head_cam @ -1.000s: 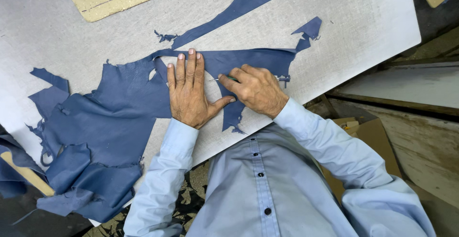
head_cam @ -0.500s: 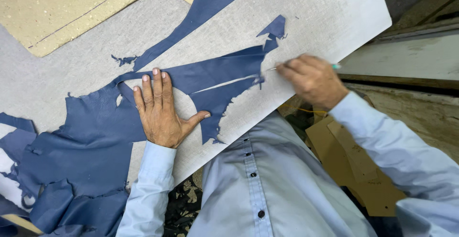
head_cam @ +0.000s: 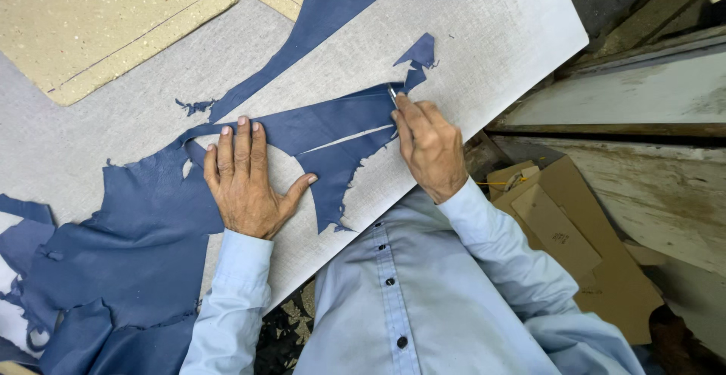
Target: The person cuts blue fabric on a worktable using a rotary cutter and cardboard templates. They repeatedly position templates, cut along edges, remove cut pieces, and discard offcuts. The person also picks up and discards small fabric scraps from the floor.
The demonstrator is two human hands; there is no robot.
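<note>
L hand (head_cam: 246, 182) flat, fingers spread, pins blue leather (head_cam: 144, 231) to grey board (head_cam: 491, 35). R hand (head_cam: 429, 148) pinches small knife (head_cam: 392, 94) at strip's far end. Judgement: keep L pressure near slit, blade angle low, one steady pull.

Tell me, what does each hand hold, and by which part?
Right hand grips a small knife by its handle, mostly hidden. Left hand holds nothing; it presses flat on the blue leather.

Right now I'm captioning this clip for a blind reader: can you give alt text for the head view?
A person's left hand presses flat on a sheet of blue leather on a grey cutting board, while the right hand holds a small knife at the leather's edge, at the end of a long slit. Tan boards lie at the far side.
</note>
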